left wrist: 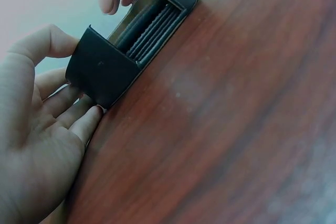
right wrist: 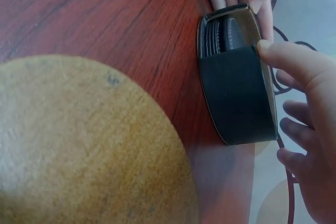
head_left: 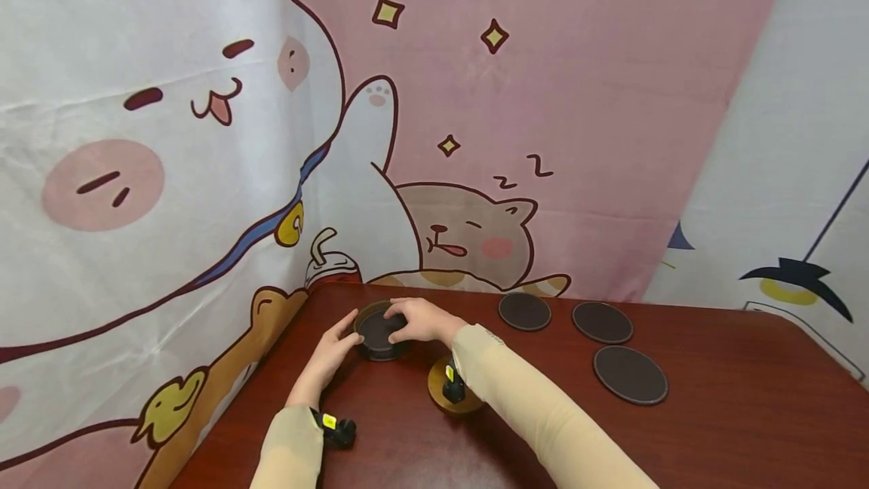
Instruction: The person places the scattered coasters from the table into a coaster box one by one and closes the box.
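Observation:
A round black coaster holder (head_left: 380, 352) stands at the table's far left, with a gap in its near wall. Through that gap a stack of stitched black coasters (left wrist: 157, 32) shows. My left hand (head_left: 334, 351) holds the holder's left side, thumb near the rim and fingers against the outer wall. Over the right side is my right hand (head_left: 422, 321). Its thumb (right wrist: 286, 59) touches the rim, while the other fingers hang loosely bent above the holder with nothing visible between them.
A tan round disc (right wrist: 100, 140) lies below my right wrist, partly hidden by the wrist camera. Three loose dark coasters (head_left: 525, 312) (head_left: 602, 323) (head_left: 631, 374) lie on the brown table (head_left: 543, 444) to the right. Printed cloth (head_left: 584, 96) hangs behind.

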The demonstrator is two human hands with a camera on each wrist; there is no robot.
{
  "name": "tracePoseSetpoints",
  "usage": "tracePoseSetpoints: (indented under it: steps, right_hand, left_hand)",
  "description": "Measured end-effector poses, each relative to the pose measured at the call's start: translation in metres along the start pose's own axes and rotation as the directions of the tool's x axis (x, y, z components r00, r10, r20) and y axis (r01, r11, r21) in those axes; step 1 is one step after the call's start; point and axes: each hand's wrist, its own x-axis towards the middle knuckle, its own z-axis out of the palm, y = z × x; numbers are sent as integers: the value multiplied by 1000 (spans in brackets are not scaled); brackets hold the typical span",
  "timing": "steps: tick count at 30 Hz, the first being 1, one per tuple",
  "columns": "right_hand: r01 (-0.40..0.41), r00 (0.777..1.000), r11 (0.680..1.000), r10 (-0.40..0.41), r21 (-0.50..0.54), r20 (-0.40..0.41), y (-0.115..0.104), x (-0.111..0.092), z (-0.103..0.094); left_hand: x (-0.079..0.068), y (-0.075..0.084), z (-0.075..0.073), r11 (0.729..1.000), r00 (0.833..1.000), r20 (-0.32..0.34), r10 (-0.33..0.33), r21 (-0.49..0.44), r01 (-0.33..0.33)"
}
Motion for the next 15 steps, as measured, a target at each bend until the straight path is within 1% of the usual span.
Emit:
tracePoseSetpoints:
  steps: [3,6,9,12,15]
  right_hand:
    - [11,1000,1000,-11,-14,-14,3,-2,-1]
    - [16,999,1000,-17,-18,-34,12,-11,-7]
    - [19,998,1000,-19,-8,-56,22,-22,-17]
    - [-2,997,1000,1,-13,-81,34,-33,-26]
    - [-40,993,999,37,-16,-116,48,-45,-33]
  left_hand:
    - [1,-1,0,1000,1000,1,7,5,-7]
    - [3,-1,3,1000,1000,11,23,7,-23]
    - [3,-1,4,999,999,25,31,18,-32]
    - [1,-1,2,999,999,32,24,27,-25]
    - [-1,-2,0,999,999,34,12,32,-13]
